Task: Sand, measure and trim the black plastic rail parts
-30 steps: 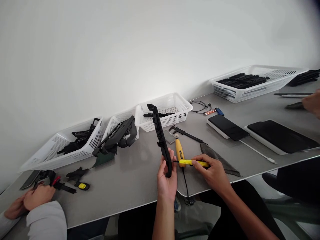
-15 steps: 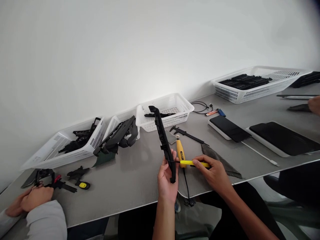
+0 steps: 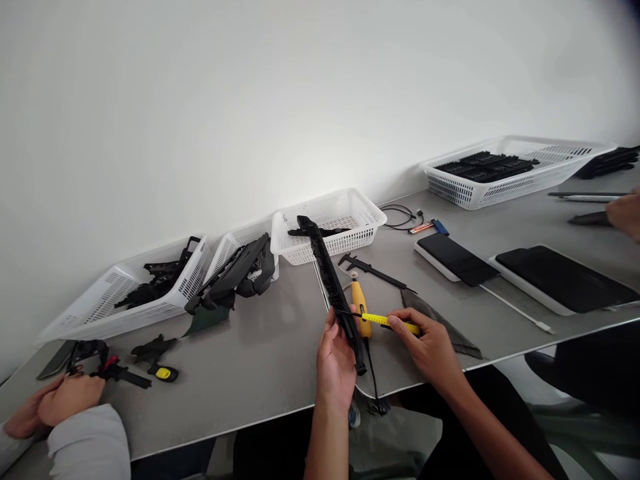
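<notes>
A long black plastic part [image 3: 327,277] is held in my left hand [image 3: 336,363], its far end leaning up over the white basket's front. My right hand [image 3: 425,343] grips a yellow tool [image 3: 383,321] with a thin dark tip, which meets the black part just above my left fingers. Behind the yellow tool, a thicker yellow-handled tool [image 3: 359,300] with a black cord lies on the table. A black caliper [image 3: 377,272] rests beyond it, beside a dark flat strip [image 3: 440,327].
White baskets [image 3: 330,252] with black parts line the wall. A person's hands [image 3: 70,400] rest at the left by a yellow-and-black tool [image 3: 164,373]. Two dark devices [image 3: 457,257] on white bases lie at the right, and another hand [image 3: 625,213] is at the right edge.
The black part's near end has swung right and down, and the part has turned in my left hand. The yellow tool now slants more, its tip slightly higher on the part.
</notes>
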### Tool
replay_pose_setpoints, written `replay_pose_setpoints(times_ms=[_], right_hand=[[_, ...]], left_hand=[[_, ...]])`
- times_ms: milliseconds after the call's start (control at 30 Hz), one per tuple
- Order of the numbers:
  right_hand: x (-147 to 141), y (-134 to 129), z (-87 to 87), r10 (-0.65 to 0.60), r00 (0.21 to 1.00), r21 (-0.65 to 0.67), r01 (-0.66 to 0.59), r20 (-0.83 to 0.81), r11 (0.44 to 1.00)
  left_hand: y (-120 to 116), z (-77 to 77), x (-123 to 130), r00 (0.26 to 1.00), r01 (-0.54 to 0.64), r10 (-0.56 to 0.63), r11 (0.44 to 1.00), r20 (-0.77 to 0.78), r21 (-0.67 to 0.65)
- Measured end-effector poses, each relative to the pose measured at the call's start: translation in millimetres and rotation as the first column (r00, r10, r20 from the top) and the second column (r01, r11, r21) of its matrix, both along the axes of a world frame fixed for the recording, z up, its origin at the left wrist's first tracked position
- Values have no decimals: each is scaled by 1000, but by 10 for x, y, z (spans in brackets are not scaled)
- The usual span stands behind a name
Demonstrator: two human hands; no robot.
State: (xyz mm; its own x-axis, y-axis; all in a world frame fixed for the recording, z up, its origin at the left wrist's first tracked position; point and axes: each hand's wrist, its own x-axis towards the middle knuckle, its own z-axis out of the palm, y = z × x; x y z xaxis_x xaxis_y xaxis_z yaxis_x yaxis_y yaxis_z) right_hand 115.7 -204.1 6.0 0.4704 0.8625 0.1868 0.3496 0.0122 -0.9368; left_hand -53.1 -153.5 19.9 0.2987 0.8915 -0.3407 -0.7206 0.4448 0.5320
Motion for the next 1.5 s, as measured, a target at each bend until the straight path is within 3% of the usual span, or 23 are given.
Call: replay_pose_setpoints(times_ms=[100, 233, 900, 1167, 1500], right_hand=[[-3, -1, 4, 32, 999, -8, -32, -8, 999], [-13, -4, 16, -15, 1000, -1, 15, -27, 1000], [-21, -7, 24, -18, 999, -18, 17, -48, 1000], [-4, -24, 45, 13, 999, -6, -13, -45, 1000], [-7, -12, 28, -2, 1000, -8, 1, -13, 1000]], left_hand=[[5, -26, -2, 1000, 2, -2, 1000, 2, 29], [-7, -22, -5, 1000, 10, -10, 998, 2, 67], [28, -51, -5, 994, -104, 105, 994, 34, -30], [12, 4, 3, 997, -73, 74, 996, 23, -48], [8, -48, -26, 996, -56, 55, 998, 65, 13]])
